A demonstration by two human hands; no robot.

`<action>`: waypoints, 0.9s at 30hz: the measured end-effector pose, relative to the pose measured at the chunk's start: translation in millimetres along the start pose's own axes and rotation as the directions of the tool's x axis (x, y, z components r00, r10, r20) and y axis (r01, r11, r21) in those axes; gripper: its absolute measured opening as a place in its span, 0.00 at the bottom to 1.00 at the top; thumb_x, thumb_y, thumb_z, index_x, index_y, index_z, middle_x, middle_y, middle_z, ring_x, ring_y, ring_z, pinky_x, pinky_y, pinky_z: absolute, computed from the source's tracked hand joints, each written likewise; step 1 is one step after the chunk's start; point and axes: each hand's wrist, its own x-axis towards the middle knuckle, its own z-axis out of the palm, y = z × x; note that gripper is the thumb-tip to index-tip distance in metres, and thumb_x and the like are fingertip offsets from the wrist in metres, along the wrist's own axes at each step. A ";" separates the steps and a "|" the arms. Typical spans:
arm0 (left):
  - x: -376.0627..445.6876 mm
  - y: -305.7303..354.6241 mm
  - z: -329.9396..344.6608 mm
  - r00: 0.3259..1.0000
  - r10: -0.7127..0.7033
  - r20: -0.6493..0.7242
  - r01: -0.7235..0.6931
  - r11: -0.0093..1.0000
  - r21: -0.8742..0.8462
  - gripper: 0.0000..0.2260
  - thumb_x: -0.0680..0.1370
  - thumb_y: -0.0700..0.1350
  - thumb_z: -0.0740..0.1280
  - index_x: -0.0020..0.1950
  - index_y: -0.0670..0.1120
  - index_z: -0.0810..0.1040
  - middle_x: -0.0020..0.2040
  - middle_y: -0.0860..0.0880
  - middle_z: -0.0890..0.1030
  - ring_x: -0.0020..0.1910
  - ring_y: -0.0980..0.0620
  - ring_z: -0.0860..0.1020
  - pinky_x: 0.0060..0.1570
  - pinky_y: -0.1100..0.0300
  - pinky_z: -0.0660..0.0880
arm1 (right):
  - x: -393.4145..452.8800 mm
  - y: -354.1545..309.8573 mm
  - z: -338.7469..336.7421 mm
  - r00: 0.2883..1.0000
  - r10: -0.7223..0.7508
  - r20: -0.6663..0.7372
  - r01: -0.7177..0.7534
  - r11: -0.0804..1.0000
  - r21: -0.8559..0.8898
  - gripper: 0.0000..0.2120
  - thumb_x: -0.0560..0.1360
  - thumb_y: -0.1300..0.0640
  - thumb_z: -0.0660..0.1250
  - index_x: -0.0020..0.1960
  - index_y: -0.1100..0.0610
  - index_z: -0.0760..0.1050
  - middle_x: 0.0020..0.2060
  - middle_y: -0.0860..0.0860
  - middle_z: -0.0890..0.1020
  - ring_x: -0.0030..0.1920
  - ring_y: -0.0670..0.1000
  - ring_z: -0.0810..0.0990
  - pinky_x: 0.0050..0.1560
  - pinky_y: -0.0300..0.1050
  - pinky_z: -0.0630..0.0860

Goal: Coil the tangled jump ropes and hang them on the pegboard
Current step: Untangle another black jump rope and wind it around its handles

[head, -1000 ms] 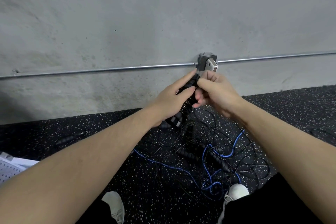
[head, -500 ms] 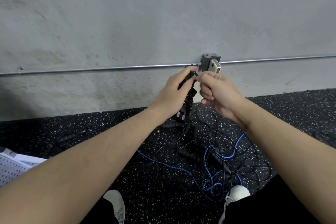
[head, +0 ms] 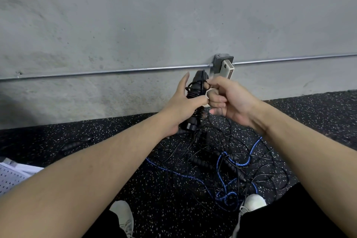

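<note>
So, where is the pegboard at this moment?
In the head view, the white pegboard lies on the speckled floor at the far left edge, beside the left forearm, away from the tangled ropes.

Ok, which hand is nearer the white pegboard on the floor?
Left. The left hand, gripping the black handles, is on the side of the pegboard at the far left edge; the right hand is farther right.

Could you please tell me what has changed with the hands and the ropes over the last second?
The left hand has lifted the black handles higher, so their top now stands clear above the fingers, with thin cord looped round them. Its forefinger has straightened. The right hand still pinches the cord at the top and has drawn slightly apart. The tangled ropes on the floor and the pegboard have not moved.
</note>
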 end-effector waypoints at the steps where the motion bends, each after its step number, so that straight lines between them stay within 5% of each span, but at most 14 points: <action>1: 1.2 -0.2 1.6 1.000 -0.011 -0.026 0.011 1.000 0.001 0.41 0.71 0.49 0.74 0.76 0.72 0.56 0.64 0.50 0.80 0.54 0.50 0.83 0.53 0.52 0.81 | 0.9 1.0 1.2 1.000 -0.002 -0.014 0.002 1.000 0.007 0.11 0.83 0.54 0.58 0.43 0.52 0.71 0.22 0.45 0.59 0.22 0.44 0.57 0.28 0.39 0.76; 3: 3.7 0.5 1.4 0.996 -0.011 -0.084 0.014 0.999 0.040 0.39 0.73 0.49 0.74 0.77 0.69 0.57 0.61 0.54 0.79 0.56 0.52 0.80 0.58 0.52 0.78 | 4.0 3.8 4.5 0.998 -0.023 -0.058 0.022 1.000 -0.018 0.11 0.82 0.54 0.58 0.42 0.52 0.71 0.23 0.45 0.59 0.24 0.45 0.57 0.28 0.39 0.74; 7: 5.2 -1.5 -0.4 0.991 0.043 -0.130 -0.034 0.997 0.075 0.37 0.76 0.47 0.72 0.79 0.63 0.57 0.50 0.60 0.78 0.46 0.61 0.76 0.44 0.63 0.72 | 7.5 7.0 8.0 0.993 -0.048 -0.111 0.041 0.997 -0.066 0.12 0.82 0.54 0.58 0.39 0.51 0.68 0.26 0.45 0.58 0.27 0.46 0.57 0.27 0.37 0.70; 11: -0.6 -0.3 3.5 0.991 0.091 -0.097 -0.089 0.996 0.026 0.35 0.74 0.45 0.72 0.75 0.66 0.62 0.46 0.54 0.82 0.43 0.54 0.80 0.47 0.58 0.76 | 7.6 -2.0 2.4 0.993 -0.002 -0.120 0.020 0.988 0.150 0.16 0.81 0.53 0.58 0.34 0.50 0.65 0.23 0.44 0.58 0.24 0.44 0.56 0.23 0.35 0.67; 15: -1.9 -3.9 10.3 0.976 0.184 -0.117 -0.188 0.982 -0.017 0.32 0.74 0.40 0.72 0.66 0.71 0.69 0.38 0.62 0.81 0.33 0.61 0.76 0.40 0.63 0.74 | 12.7 -5.6 -2.6 0.992 0.029 -0.119 0.004 0.963 0.271 0.18 0.79 0.53 0.57 0.30 0.48 0.62 0.20 0.44 0.56 0.21 0.44 0.55 0.21 0.33 0.63; 19: 0.9 -4.9 7.2 0.972 0.213 -0.098 -0.211 0.977 0.029 0.36 0.74 0.39 0.72 0.71 0.72 0.67 0.43 0.62 0.83 0.37 0.60 0.79 0.45 0.65 0.77 | 11.8 -10.9 -11.5 0.998 0.063 -0.023 -0.058 0.980 0.188 0.18 0.79 0.52 0.55 0.30 0.49 0.61 0.20 0.44 0.56 0.22 0.44 0.54 0.22 0.35 0.63; 21: 2.7 -3.3 8.9 0.976 0.177 -0.125 -0.173 0.984 0.043 0.31 0.74 0.39 0.70 0.61 0.76 0.70 0.39 0.62 0.82 0.35 0.61 0.77 0.41 0.65 0.76 | 13.1 -8.8 -11.3 0.999 0.047 -0.024 -0.044 0.992 0.116 0.17 0.80 0.51 0.55 0.32 0.48 0.61 0.22 0.44 0.57 0.24 0.45 0.54 0.24 0.35 0.63; 24: 10.0 -3.9 8.8 0.982 0.115 -0.152 -0.112 0.993 0.032 0.27 0.73 0.39 0.70 0.52 0.75 0.74 0.42 0.60 0.84 0.42 0.58 0.80 0.48 0.58 0.78 | 17.5 -2.1 -4.4 0.998 0.020 -0.060 -0.014 0.995 0.094 0.20 0.82 0.48 0.58 0.31 0.49 0.62 0.24 0.45 0.57 0.25 0.45 0.55 0.27 0.37 0.63; 27: 11.5 0.2 6.8 0.981 0.120 -0.155 -0.111 0.991 0.069 0.31 0.73 0.38 0.70 0.61 0.72 0.68 0.39 0.55 0.81 0.33 0.55 0.76 0.33 0.62 0.73 | 17.8 0.7 -3.1 0.991 -0.009 -0.133 0.010 1.000 0.006 0.22 0.82 0.50 0.60 0.30 0.49 0.62 0.25 0.44 0.57 0.27 0.46 0.54 0.30 0.39 0.58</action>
